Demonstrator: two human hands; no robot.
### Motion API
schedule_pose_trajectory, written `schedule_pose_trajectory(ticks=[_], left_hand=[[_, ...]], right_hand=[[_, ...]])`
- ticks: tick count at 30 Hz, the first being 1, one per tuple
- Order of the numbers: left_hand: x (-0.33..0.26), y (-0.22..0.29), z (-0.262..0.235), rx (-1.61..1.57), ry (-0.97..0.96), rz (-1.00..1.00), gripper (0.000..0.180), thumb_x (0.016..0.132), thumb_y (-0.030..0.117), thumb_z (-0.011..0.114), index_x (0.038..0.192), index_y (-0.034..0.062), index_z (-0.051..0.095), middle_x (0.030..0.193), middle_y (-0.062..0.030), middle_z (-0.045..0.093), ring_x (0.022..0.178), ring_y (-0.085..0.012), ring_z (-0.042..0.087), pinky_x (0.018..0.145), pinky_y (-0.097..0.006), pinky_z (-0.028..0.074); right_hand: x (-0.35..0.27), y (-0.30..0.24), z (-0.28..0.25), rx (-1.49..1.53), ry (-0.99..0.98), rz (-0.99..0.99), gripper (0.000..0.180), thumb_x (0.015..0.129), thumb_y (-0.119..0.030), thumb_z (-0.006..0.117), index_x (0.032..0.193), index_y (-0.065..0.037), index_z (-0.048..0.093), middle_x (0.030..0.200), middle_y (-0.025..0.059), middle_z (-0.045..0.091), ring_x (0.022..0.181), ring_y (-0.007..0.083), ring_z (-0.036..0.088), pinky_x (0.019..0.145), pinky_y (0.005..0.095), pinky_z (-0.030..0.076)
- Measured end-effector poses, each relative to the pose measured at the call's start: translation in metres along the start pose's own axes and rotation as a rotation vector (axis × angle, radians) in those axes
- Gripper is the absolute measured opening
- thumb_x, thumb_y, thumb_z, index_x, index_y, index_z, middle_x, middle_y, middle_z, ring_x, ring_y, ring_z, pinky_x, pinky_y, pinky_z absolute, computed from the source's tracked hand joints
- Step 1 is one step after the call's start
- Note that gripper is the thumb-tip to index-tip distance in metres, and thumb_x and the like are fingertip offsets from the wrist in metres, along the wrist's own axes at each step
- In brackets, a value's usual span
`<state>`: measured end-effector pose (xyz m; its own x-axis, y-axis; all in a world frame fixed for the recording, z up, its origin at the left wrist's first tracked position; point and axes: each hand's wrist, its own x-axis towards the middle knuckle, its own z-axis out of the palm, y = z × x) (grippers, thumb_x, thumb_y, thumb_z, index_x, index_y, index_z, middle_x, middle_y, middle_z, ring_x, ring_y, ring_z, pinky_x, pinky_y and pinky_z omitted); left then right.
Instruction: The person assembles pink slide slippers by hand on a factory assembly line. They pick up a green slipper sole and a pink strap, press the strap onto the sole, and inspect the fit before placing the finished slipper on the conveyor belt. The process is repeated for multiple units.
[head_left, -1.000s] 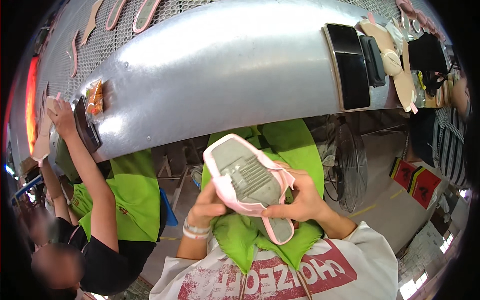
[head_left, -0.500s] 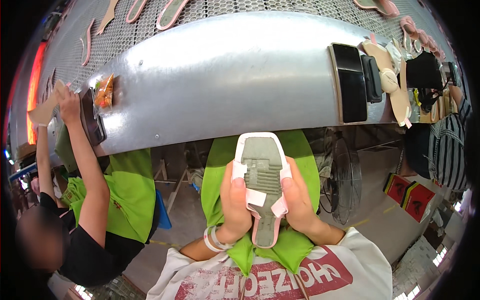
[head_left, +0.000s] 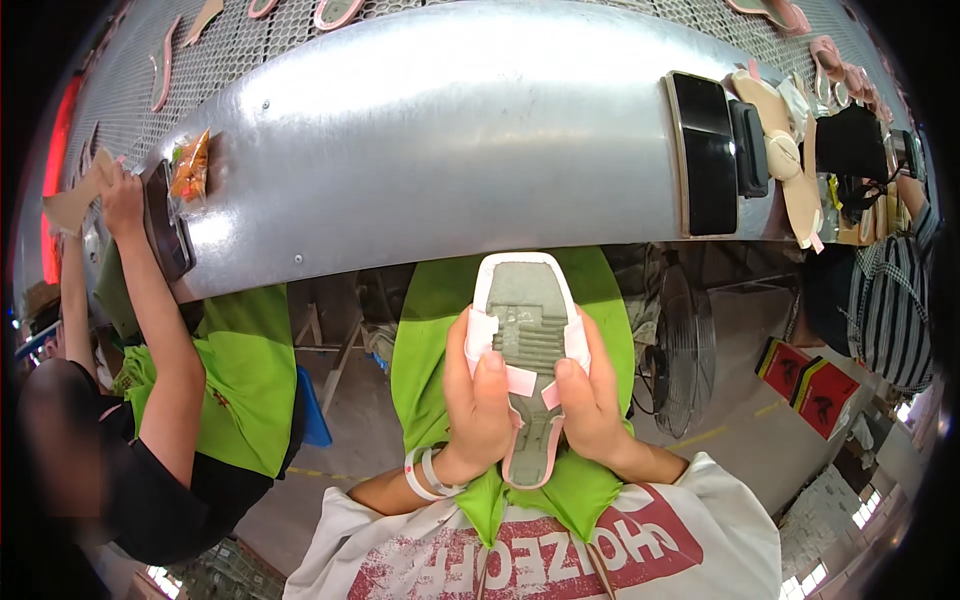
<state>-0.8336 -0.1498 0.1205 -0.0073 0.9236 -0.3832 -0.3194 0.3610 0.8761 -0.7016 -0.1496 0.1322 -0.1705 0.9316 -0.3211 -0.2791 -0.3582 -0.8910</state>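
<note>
Between my two hands is a shoe upper on a last (head_left: 528, 290), its grey-green ridged underside facing me, with a pale pink and white edge folded around it. My left hand (head_left: 478, 400) grips its left side, thumb pressed by a loose pink-white strap end (head_left: 521, 381). On the opposite side my right hand (head_left: 592, 400) is closed around the edge, its thumb beside the other strap end (head_left: 550, 396). The fingers behind it are partly hidden. It is held over my green apron (head_left: 420, 330), just off the table's near edge.
Across the front runs a metal table (head_left: 450, 130). A phone (head_left: 705, 160), a black case (head_left: 748, 150) and beige shoe pieces (head_left: 782, 155) lie at right, an orange packet (head_left: 190, 168) at left. Beyond is a mesh conveyor (head_left: 230, 90). A co-worker (head_left: 160, 400) sits left; a fan (head_left: 682, 350) stands below.
My thumbs have shifted lower and inward, and the two strap ends now lie closer together. The view has moved slightly. The co-worker at left still holds a beige piece.
</note>
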Motion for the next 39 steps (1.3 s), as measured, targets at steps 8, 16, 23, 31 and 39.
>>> schedule_pose_trajectory(ticks=[8,16,23,31,39], left_hand=[[0.001,-0.012,-0.019,-0.251,-0.202,-0.055,0.068,0.096,0.026,0.049,0.147,-0.0074,0.020,0.139,-0.0144,0.043,0.126,-0.0198,0.045,0.107,-0.035,0.035],[0.001,-0.012,-0.023,-0.219,-0.230,-0.109,0.073,0.094,0.025,0.052,0.149,-0.0081,0.017,0.142,-0.0152,0.041,0.130,-0.0214,0.043,0.109,-0.036,0.034],[0.003,-0.019,-0.026,-0.134,-0.256,-0.039,0.085,0.091,0.026,0.062,0.151,-0.0070,0.012,0.145,-0.0154,0.038,0.132,-0.0229,0.041,0.111,-0.037,0.032],[0.008,-0.025,-0.038,-0.078,-0.399,-0.003,0.097,0.085,0.023,0.071,0.152,-0.0064,0.006,0.149,-0.0171,0.032,0.137,-0.0249,0.036,0.113,-0.038,0.029],[0.011,-0.025,-0.038,-0.163,-0.497,0.041,0.108,0.075,0.005,0.077,0.152,-0.0067,0.002,0.153,-0.0185,0.026,0.141,-0.0266,0.031,0.115,-0.041,0.025]], right_hand=[[0.001,0.006,-0.012,0.120,-0.140,0.003,0.069,0.096,-0.013,0.048,0.151,0.008,0.012,0.148,0.0141,0.034,0.137,0.0213,0.034,0.114,0.0346,0.025],[0.002,0.005,-0.024,0.161,-0.212,0.008,0.079,0.092,-0.011,0.056,0.151,0.009,0.009,0.152,0.0164,0.029,0.141,0.0228,0.029,0.115,0.0355,0.022],[-0.001,0.014,-0.030,0.009,-0.220,-0.054,0.086,0.089,-0.010,0.061,0.152,0.010,0.006,0.155,0.0181,0.026,0.143,0.0241,0.027,0.116,0.0356,0.019],[-0.003,0.014,-0.040,-0.066,-0.239,-0.061,0.091,0.084,-0.004,0.066,0.152,0.011,0.007,0.155,0.0191,0.026,0.143,0.0247,0.028,0.116,0.0360,0.020],[-0.005,0.004,-0.040,-0.048,-0.188,-0.030,0.092,0.077,-0.008,0.074,0.148,0.009,0.018,0.146,0.0170,0.037,0.137,0.0271,0.036,0.114,0.0389,0.025]])
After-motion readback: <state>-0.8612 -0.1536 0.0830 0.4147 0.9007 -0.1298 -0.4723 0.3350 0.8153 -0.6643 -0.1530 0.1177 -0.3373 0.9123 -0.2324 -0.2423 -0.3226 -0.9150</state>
